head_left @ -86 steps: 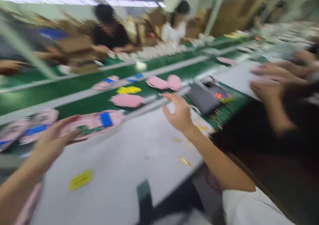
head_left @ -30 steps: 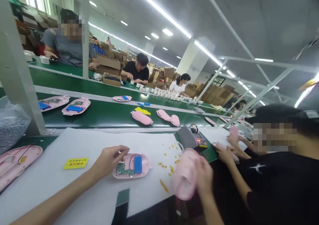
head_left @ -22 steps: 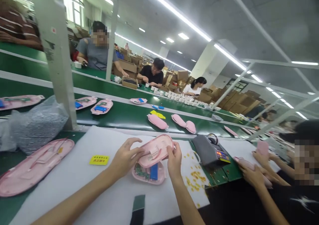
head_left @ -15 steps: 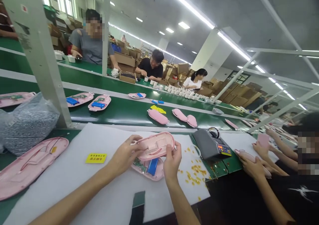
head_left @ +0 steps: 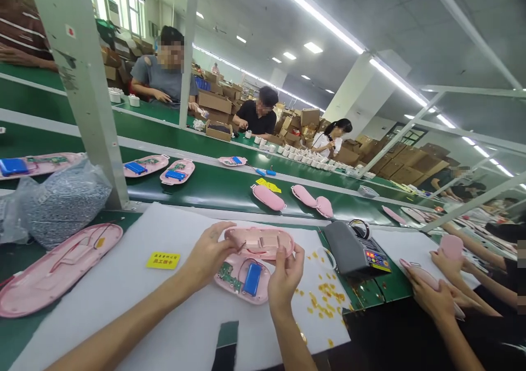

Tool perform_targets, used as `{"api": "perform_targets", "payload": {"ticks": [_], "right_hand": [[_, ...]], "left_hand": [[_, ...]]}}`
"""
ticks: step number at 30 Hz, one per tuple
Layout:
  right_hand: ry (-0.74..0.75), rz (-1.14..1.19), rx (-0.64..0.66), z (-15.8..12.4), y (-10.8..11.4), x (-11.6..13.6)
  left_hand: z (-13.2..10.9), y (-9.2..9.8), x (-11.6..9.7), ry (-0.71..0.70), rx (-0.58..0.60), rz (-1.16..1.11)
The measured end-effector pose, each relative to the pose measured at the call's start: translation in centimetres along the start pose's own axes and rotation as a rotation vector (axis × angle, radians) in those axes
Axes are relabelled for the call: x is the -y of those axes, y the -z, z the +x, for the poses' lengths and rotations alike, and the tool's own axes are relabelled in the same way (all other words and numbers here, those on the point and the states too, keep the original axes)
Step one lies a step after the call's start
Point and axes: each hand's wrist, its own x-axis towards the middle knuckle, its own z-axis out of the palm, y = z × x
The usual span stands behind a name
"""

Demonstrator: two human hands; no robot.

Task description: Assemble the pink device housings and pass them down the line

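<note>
Pink cover [head_left: 258, 243] shifted off the base [head_left: 263, 294] — left hand [head_left: 207, 257] and right hand [head_left: 285, 279] grip it.

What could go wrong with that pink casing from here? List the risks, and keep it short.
1. The thin wires looping over the lower pink casing half could get pinched by the upper pink casing half, held by the left hand and right hand.
2. The blue battery or circuit board might shift, since both sit exposed.
3. Loose yellow scraps on the white sheet could stray into the open casing.
</note>
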Motion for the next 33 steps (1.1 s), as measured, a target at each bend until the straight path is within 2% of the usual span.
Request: {"api": "perform_targets", "payload": {"ticks": [3, 6, 7, 9, 11, 13, 15, 17, 19, 20, 22, 24, 26, 27, 28, 30, 33], "right_hand": [[0.027, -0.032, -0.030, 0.0, -0.4, 0.0], [0.054, -0.078, -0.052, 0.1, -0.5, 0.0], [0.047, -0.086, -0.042, 0.2, -0.4, 0.0], [-0.004, -0.072, 0.010, 0.2, -0.4, 0.0], [-0.094, -0.003, 0.057, 0.0, -0.5, -0.1], [-0.179, 0.099, 0.073, -0.2, -0.7, -0.3], [-0.228, 0.172, 0.063, -0.2, -1.0, -0.7], [-0.264, 0.185, 0.067, 0.0, -0.9, -1.3], [-0.287, 0.112, 0.110, 0.6, -0.5, -1.7], [-0.258, 0.035, 0.127, 1.0, -0.2, -1.7], [-0.075, -0.174, 0.152, 2.0, 0.1, -1.3], [0.210, -0.395, 0.254, 3.1, -0.4, -0.3], [0.434, -0.586, 0.489, 4.1, -1.7, 0.7], [0.498, -0.679, 0.631, 4.6, -2.5, 1.1], [0.531, -0.773, 0.759, 5.0, -3.3, 1.4], [0.520, -0.941, 0.935, 5.8, -4.6, 1.9], [0.469, -1.058, 1.088, 6.7, -5.1, 2.2]], "left_hand": [[0.1, 0.7, -0.2, 0.153, 0.229, -0.245], [0.4, 1.4, 0.1, 0.196, 0.334, -0.376], [0.4, 1.4, 0.3, 0.197, 0.312, -0.367], [0.4, 1.1, 0.6, 0.195, 0.184, -0.315], [0.2, 0.5, 0.7, 0.169, 0.034, -0.302], [0.0, -0.2, 0.4, 0.177, -0.047, -0.356], [-0.2, -0.6, 0.0, 0.342, -0.076, -0.469], [-0.2, -0.6, -0.5, 0.617, -0.080, -0.640], [-0.1, -0.4, -0.6, 0.820, -0.009, -0.802], [0.0, -0.3, -0.5, 0.872, 0.041, -0.850], [0.1, -0.1, -0.3, 0.929, 0.113, -0.855], [0.2, -0.1, -0.1, 0.964, 0.118, -0.809], [0.4, -0.2, -0.1, 0.961, 0.106, -0.785], [0.4, -0.3, -0.3, 0.947, 0.107, -0.784], [0.5, -0.3, -0.5, 0.933, 0.110, -0.785], [0.7, -0.3, -1.0, 0.922, 0.132, -0.775], [1.1, -0.2, -1.4, 0.962, 0.182, -0.696]]}}
